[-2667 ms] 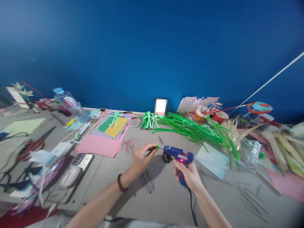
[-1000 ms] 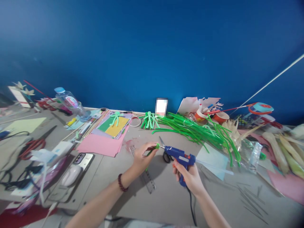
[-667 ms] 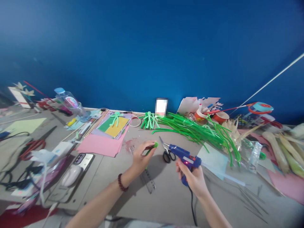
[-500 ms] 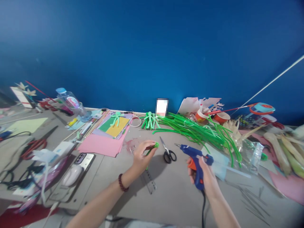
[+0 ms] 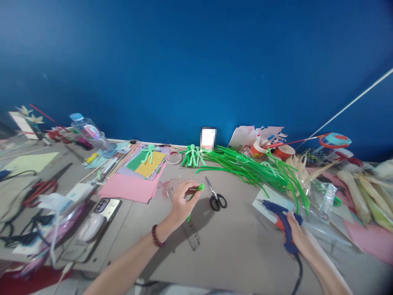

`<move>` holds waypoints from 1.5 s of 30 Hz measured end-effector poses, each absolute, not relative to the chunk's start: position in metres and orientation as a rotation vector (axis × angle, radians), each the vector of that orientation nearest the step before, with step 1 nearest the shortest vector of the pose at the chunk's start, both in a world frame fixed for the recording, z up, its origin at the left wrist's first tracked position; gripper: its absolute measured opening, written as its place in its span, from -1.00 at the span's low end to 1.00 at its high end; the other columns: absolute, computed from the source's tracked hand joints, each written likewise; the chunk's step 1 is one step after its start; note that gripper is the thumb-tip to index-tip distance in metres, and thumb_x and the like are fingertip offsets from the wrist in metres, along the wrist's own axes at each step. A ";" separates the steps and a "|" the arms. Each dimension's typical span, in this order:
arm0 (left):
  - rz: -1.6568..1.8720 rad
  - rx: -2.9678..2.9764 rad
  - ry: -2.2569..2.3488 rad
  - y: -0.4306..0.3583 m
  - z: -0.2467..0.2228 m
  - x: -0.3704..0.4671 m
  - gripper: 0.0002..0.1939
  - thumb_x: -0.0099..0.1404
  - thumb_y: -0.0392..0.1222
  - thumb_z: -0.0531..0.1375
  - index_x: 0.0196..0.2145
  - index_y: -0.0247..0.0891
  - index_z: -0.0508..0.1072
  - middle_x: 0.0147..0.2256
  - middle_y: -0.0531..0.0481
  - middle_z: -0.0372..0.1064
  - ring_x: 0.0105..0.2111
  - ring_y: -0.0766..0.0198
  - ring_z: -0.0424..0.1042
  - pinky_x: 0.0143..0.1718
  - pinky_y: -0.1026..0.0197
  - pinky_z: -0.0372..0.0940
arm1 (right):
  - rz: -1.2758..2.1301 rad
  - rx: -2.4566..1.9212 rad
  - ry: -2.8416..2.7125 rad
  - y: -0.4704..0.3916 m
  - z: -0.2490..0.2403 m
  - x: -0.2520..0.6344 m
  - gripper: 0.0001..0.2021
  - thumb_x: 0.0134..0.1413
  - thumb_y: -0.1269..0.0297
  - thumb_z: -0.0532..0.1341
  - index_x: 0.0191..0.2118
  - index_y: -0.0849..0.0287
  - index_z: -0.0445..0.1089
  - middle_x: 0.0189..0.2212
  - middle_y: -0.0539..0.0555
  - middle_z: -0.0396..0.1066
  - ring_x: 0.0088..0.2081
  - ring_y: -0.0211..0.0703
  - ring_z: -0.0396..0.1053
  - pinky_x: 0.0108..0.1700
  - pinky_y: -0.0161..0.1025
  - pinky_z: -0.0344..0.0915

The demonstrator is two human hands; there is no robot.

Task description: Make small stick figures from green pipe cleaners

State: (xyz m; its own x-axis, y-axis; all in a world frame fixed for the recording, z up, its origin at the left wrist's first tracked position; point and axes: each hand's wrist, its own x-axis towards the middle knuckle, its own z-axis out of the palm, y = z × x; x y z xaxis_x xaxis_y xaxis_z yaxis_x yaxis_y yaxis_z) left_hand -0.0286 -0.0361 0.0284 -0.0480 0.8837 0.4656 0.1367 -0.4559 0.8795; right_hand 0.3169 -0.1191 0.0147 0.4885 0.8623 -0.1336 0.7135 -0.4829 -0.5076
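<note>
My left hand (image 5: 184, 199) pinches a green pipe cleaner (image 5: 200, 187) whose top end is coiled into a small knob; its stem shows below the palm. In my right hand (image 5: 296, 231) is a blue hot glue gun (image 5: 278, 211) with an orange trigger, its nozzle pointing left over a pale blue sheet (image 5: 270, 200). Between the hands lie black-handled scissors (image 5: 216, 198), blades toward the wall. A clear ruler (image 5: 193, 235) rests on the table under my left hand.
A pile of green pipe cleaners (image 5: 242, 164) spreads along the back right. Small green pipe-cleaner figures (image 5: 193, 155) stand by the wall. Pink paper (image 5: 127, 188), a phone (image 5: 104, 209) and a plastic bottle (image 5: 90, 129) are on the left. Paper cups (image 5: 284, 151) stand at the back.
My right hand has moved to the right with the glue gun, away from the scissors and over the pale blue sheet. My left hand stays nearly still, holding the pipe cleaner.
</note>
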 end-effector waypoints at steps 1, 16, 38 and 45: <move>1.545 1.602 1.094 -0.036 0.029 -0.029 -0.85 0.19 -0.18 0.23 -0.28 -0.28 0.45 -0.25 -0.09 0.41 -0.34 0.30 0.49 -0.30 0.26 0.47 | 0.624 -2.403 -1.317 -0.115 0.015 0.323 -0.34 0.11 -0.22 -0.24 -0.72 0.07 0.28 -0.76 0.23 0.35 -0.60 0.09 0.41 -0.49 -0.10 0.33; 1.468 1.532 1.087 -0.036 0.034 -0.028 -0.83 0.17 -0.15 0.24 -0.29 -0.29 0.44 -0.28 -0.08 0.44 -0.37 0.31 0.49 -0.34 0.28 0.45 | 0.464 -2.625 -1.828 -0.104 0.006 0.331 -0.62 0.15 0.25 0.01 -0.07 0.32 0.45 -0.49 0.28 0.51 -0.39 0.09 0.50 -0.29 -0.14 0.31; 1.075 0.901 0.753 -0.036 0.043 -0.025 -0.68 -0.12 -0.18 0.44 -0.40 -0.32 0.50 -0.43 0.00 0.50 -0.42 0.31 0.47 -0.26 0.22 0.39 | 0.814 -1.246 -1.980 -0.059 0.095 0.177 -0.80 0.14 0.20 0.18 -0.16 0.10 0.46 -0.25 0.09 0.50 -0.32 -0.17 0.45 -0.25 -0.27 0.38; 1.019 0.906 0.713 -0.036 0.043 -0.026 -0.74 -0.12 -0.22 0.44 -0.43 -0.34 0.54 -0.41 -0.05 0.53 -0.41 0.30 0.49 -0.29 0.26 0.38 | 0.847 -1.164 -1.933 -0.051 0.090 0.161 -0.84 0.10 0.30 0.21 -0.22 0.14 0.52 -0.35 0.08 0.50 -0.34 -0.19 0.44 -0.33 -0.32 0.33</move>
